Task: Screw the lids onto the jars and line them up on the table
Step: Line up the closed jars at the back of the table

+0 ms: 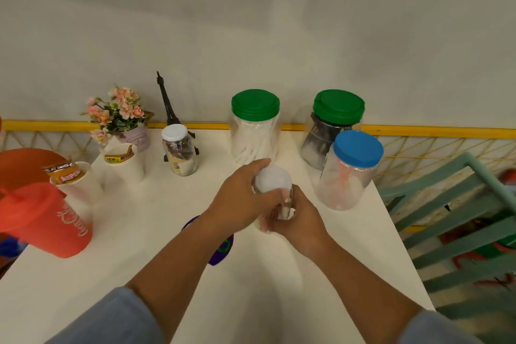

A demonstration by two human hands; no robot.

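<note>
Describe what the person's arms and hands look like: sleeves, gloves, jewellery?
The left hand and right hand are bare: no gloves, and no ring, watch or bracelet shows. The left sleeve and right sleeve are light grey-blue fabric, ending near the elbows and leaving the forearms uncovered.

Pale wall [251,22], white table [156,218], teal chair [460,232]

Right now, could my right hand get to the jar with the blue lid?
Probably yes, once freed. The right hand grips the small white-lidded jar with the left hand on its lid, so it is occupied. The blue-lidded jar stands close to its right, with only bare table between.
</note>
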